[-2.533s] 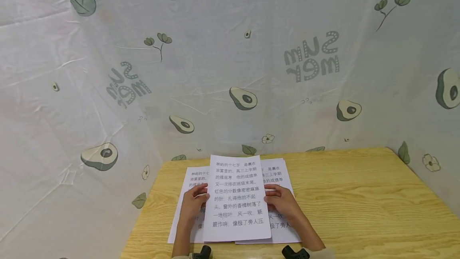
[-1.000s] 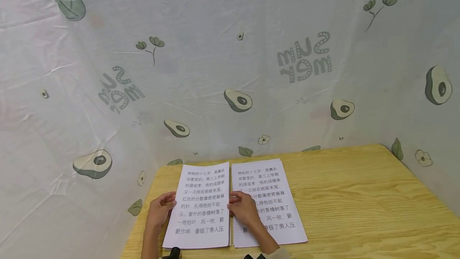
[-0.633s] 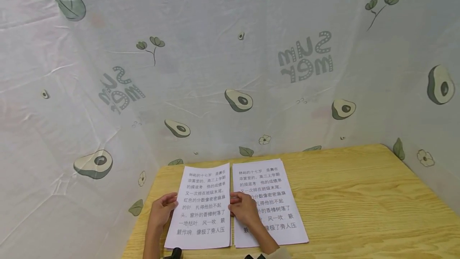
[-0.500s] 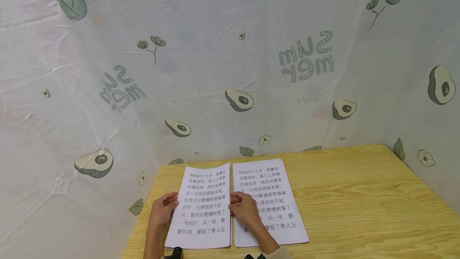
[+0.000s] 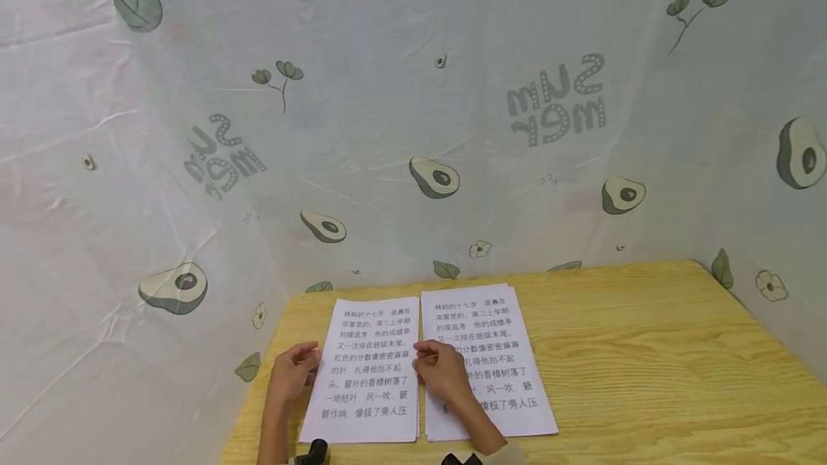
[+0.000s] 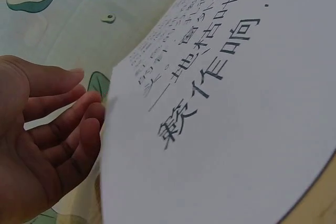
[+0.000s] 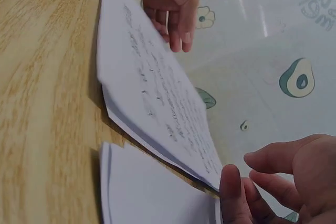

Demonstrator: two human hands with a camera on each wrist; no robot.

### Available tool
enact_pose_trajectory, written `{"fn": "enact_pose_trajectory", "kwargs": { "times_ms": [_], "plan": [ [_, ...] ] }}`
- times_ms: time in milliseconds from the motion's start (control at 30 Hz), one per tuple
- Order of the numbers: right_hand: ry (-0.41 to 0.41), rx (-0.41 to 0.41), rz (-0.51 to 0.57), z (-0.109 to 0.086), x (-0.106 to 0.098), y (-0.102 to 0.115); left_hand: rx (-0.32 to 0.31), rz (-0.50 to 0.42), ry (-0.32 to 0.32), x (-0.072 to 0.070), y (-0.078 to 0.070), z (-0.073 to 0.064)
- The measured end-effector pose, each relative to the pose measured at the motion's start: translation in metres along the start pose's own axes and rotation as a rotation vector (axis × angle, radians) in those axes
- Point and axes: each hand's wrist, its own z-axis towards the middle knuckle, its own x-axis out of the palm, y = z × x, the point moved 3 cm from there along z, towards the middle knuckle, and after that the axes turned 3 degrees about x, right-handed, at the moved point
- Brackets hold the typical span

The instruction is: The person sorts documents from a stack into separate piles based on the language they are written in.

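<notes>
Two stacks of white paper with large printed Chinese characters lie side by side, a narrow gap between them. At the outer edge of the left stack (image 5: pixel 368 372) is my left hand (image 5: pixel 293 375), its loosely curled fingers right at the paper's edge. My right hand (image 5: pixel 442 373) hovers over the left part of the right stack (image 5: pixel 491 364), with its fingertips at the left stack's inner edge. In the right wrist view, thumb and fingers (image 7: pixel 231 187) stand apart with no paper between them. The left wrist view likewise has a gap between thumb (image 6: pixel 58 80) and fingers.
The stacks lie on a light wooden table (image 5: pixel 633 350), near its left end. Behind and to the left hangs a pale curtain (image 5: pixel 362 128) printed with avocados, leaves and flowers. Dark wrist cameras (image 5: pixel 316 451) sit on both wrists.
The paper I held between both hands over the middle has moved left and down onto the left stack. Its top has since settled flat, and both hands have let go of its edges.
</notes>
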Motion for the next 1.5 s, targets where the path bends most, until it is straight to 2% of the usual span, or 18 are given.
{"fn": "enact_pose_trajectory", "kwargs": {
  "times_ms": [300, 433, 700, 1000, 1233, 1500],
  "plan": [
    [0.015, -0.046, -0.015, -0.002, -0.013, 0.001, -0.013, 0.04, 0.018, 0.001, -0.011, -0.005],
    [0.031, -0.02, 0.025, -0.003, -0.023, -0.002, 0.003, 0.054, 0.036, 0.011, -0.019, -0.009],
    [0.004, 0.05, 0.021, -0.003, -0.056, -0.008, 0.041, 0.055, 0.098, 0.048, -0.037, -0.02],
    [-0.066, 0.089, 0.004, 0.001, -0.096, -0.014, 0.112, 0.002, 0.197, 0.098, -0.052, -0.03],
    [-0.107, 0.104, -0.03, -0.003, -0.129, -0.016, 0.124, -0.028, 0.255, 0.129, -0.062, -0.034],
    [-0.143, 0.152, -0.012, -0.007, -0.171, -0.026, 0.122, -0.098, 0.292, 0.16, -0.073, -0.039]
  ]
}}
